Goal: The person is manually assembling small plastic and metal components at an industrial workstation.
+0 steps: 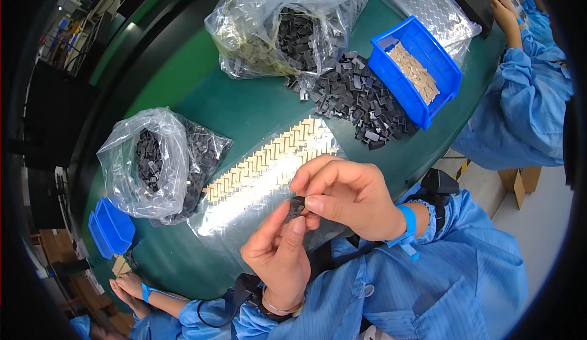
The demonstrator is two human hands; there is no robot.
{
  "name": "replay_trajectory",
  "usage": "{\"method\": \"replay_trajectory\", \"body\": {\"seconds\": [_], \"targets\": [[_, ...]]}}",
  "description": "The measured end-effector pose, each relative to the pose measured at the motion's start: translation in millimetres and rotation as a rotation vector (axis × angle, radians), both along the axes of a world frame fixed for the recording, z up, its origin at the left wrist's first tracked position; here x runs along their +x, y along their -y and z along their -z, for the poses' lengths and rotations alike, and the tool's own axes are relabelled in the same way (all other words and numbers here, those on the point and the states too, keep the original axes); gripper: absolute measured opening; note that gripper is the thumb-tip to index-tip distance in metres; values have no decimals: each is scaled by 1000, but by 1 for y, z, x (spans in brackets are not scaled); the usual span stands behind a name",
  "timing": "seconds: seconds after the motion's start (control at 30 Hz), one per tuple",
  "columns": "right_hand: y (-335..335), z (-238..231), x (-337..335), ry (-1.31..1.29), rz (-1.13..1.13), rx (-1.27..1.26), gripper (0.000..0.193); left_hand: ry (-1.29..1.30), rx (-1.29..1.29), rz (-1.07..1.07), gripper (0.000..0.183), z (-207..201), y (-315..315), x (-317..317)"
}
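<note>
Centrally, the left hand [281, 257] rises from below with fingers bent upward, while the right hand [354, 196] enters from the right, fingers curled. Left thumb and fingers clamp a small black piece [296, 207] over the near side of a glossy clear sheet [235, 230]; the right thumb meets its edge, though whether that hand also grips cannot be told. Slim pale strips [263, 158] line the sheet; angular black parts [361, 98] lie heaped beside a smooth blue bin [439, 106].
</note>
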State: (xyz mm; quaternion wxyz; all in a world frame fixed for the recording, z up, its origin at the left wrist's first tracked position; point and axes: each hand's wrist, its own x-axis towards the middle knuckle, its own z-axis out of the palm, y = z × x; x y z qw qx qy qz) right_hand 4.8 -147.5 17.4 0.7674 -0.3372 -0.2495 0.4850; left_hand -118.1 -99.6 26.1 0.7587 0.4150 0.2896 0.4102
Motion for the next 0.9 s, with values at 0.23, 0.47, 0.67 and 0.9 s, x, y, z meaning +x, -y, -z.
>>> {"method": "replay_trajectory", "body": {"seconds": [0.23,0.47,0.67,0.9], "targets": [[-2,4,-4,50,2,-9,4,-101,111,-58,28,2,0,-1],[-3,3,-5,65,-2,-32,3,-156,160,-71,27,2,0,-2],[-4,3,-6,69,11,-23,3,-153,143,-76,27,0,0,-1],[-4,5,-7,108,39,-3,4,-140,130,-73,27,0,0,0]]}}
